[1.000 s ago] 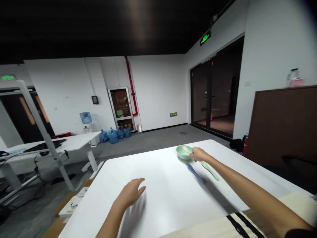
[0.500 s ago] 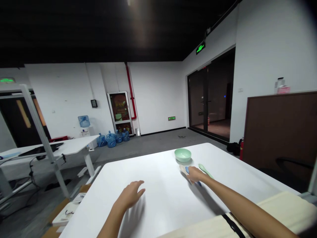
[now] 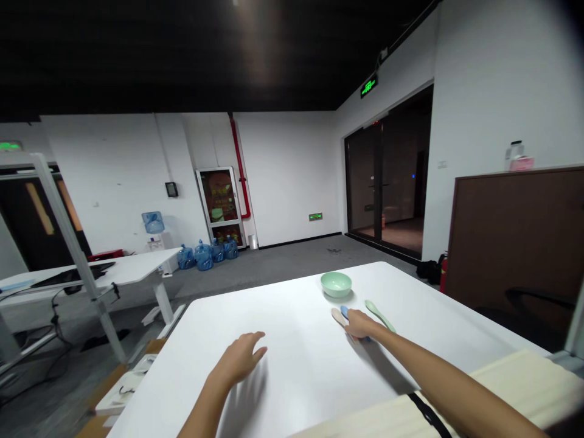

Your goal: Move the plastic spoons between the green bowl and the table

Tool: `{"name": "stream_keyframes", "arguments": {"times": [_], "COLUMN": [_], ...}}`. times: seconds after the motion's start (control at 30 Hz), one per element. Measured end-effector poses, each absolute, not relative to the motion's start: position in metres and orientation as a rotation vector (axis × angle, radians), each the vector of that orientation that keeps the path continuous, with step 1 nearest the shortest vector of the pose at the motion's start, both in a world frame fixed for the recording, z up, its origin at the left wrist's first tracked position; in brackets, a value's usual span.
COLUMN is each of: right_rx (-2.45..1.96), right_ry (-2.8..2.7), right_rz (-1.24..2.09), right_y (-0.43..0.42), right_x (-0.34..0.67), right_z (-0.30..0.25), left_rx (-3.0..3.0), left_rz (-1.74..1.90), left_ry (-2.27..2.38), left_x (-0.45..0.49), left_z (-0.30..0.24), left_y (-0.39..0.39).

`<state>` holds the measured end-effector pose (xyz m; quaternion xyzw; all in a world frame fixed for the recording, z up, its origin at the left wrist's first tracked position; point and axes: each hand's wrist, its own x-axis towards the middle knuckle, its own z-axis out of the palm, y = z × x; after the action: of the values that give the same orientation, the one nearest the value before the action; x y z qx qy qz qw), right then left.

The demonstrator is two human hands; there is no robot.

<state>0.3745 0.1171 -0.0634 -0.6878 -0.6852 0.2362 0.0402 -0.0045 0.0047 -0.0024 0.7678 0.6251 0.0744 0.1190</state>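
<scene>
My right hand (image 3: 361,324) is low over the white table (image 3: 292,365), fingers closed at the handle of a beige spoon (image 3: 337,316). Close beside that spoon lies a blue spoon (image 3: 344,311), its middle hidden under the hand. To the right, a light green spoon (image 3: 379,315) rests on the tabletop, partly behind my wrist. A green bowl (image 3: 336,285) stands upright beyond the spoons. Over the left part of the table, my left hand (image 3: 243,358) hovers with fingers stretched and thumb apart, holding nothing.
A cream-coloured cloth-like surface (image 3: 515,377) with a black strap (image 3: 429,415) lies along the near right edge. White trays (image 3: 121,392) and cardboard are below the table's left side. Another desk (image 3: 150,263) and blue water bottles (image 3: 204,255) stand farther left; a brown cabinet (image 3: 511,243) is right.
The beige spoon, blurred before, now lies sharp and slightly lower beside the blue one. My right hand has dipped a little; the left hand keeps its place.
</scene>
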Motion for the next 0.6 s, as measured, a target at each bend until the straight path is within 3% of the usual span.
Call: {"name": "stream_keyframes", "arguments": {"times": [0.17,0.47,0.6], "right_rx": [-2.109,-2.206,-2.284], "right_ry": [-2.108,-2.029,-2.031], "right_rz": [0.708,0.299,0.301], "right_y": [0.115,0.126,0.131], "right_x": [0.374,0.385,0.396], "right_z": [-0.062,-0.064,-0.074], "left_rx": [2.251,2.258,2.262], "left_rz": [0.204,0.184,0.159], "left_ry": [1.818,1.830,1.834], "left_x": [-0.005,-0.001,0.000], "left_z": [-0.002,0.000,0.000], "left_y": [0.005,0.002,0.003]}}
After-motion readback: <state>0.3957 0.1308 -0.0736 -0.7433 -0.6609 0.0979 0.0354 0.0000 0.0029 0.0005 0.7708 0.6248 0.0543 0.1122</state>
